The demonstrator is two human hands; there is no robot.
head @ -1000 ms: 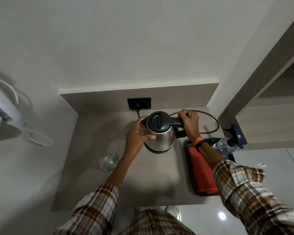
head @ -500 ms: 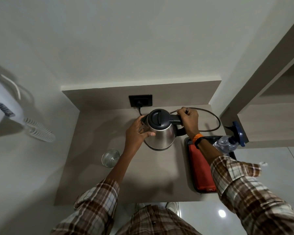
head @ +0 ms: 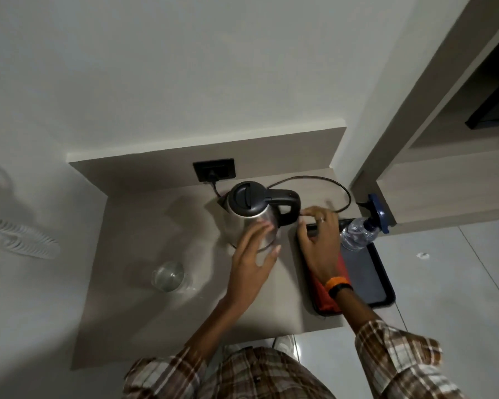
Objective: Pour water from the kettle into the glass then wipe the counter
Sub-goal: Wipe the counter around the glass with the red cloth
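My right hand (head: 319,240) hangs spread and empty just right of the electric kettle (head: 252,216), whose black handle (head: 287,207) juts toward it, my left hand (head: 252,262) open at its steel front, glass (head: 167,276) well left.

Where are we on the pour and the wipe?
The kettle stands upright on the counter, lid shut; the glass sits apart, and whether it holds water cannot be told. Both the left hand and right hand are open beside the kettle, gripping nothing. The red cloth lies in the tray: wiping is not begun.
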